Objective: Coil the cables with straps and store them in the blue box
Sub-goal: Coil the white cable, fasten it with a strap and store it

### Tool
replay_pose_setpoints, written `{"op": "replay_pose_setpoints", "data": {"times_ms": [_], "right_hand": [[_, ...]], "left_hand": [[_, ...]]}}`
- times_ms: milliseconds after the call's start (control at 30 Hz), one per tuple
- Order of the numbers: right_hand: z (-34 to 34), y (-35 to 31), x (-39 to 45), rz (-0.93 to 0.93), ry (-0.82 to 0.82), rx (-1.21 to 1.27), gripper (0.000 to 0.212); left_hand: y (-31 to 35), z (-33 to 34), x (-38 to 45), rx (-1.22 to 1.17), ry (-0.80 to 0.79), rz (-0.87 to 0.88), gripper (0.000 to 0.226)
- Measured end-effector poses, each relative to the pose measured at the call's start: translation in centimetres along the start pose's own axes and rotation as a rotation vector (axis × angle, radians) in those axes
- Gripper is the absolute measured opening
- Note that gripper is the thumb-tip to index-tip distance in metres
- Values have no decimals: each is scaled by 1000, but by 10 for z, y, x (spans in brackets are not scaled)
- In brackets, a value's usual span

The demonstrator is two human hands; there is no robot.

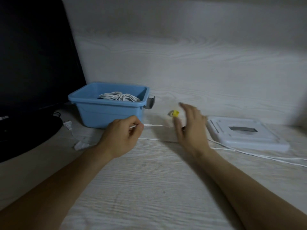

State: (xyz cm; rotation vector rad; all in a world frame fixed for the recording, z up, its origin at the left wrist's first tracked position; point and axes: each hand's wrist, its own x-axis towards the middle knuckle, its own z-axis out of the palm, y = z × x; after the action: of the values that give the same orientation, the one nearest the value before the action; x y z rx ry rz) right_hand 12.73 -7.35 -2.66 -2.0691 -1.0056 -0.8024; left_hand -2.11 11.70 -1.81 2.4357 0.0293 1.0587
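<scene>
Head view is showing white coiled cables [118, 96] already lying in the blue plastic box [106, 112]. The left hand [122, 137] is pinching a thin white cable [232, 150] trailing loose across the table; the right hand [191, 128], fingers straight, is holding nothing.

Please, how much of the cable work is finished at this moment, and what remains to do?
Done: some white coiled cables already lie in the blue box. In hand: the left hand pinches a white cable that trails loose across the table to the right; the right hand is open, blurred, near a small yellow item. Left: coil, strap and store this cable.
</scene>
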Motion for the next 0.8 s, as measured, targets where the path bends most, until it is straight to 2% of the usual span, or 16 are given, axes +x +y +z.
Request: {"op": "replay_pose_setpoints", "data": {"times_ms": [100, 167, 267, 433, 500, 567, 667, 800], "right_hand": [[8, -42, -9, -326, -99, 98, 36], [11, -51, -9, -415, -58, 139, 24], [3, -40, -2, -400, 75, 161, 25], [-24, -14, 21, -328, 335, 27, 32], [-31, -8, 28, -326, 351, -32, 33], [-37, -6, 34, -277, 224, -84, 42], [-50, -6, 44, -28, -84, -206, 61], [-74, -6, 59, 224, -247, -288, 74]], "left_hand": [[12, 4, -2, 48, 71, 148, 24], [15, 5, -3, 86, 121, 227, 25], [15, 4, -4, 179, 157, 221, 33], [-2, 4, -4, 186, 87, -9, 47], [-7, 5, -5, 143, 91, -54, 45], [-7, 6, -5, 81, 116, -97, 47], [-2, 7, -3, -26, 144, -155, 50], [5, 8, -3, -102, 49, -232, 51]]}}
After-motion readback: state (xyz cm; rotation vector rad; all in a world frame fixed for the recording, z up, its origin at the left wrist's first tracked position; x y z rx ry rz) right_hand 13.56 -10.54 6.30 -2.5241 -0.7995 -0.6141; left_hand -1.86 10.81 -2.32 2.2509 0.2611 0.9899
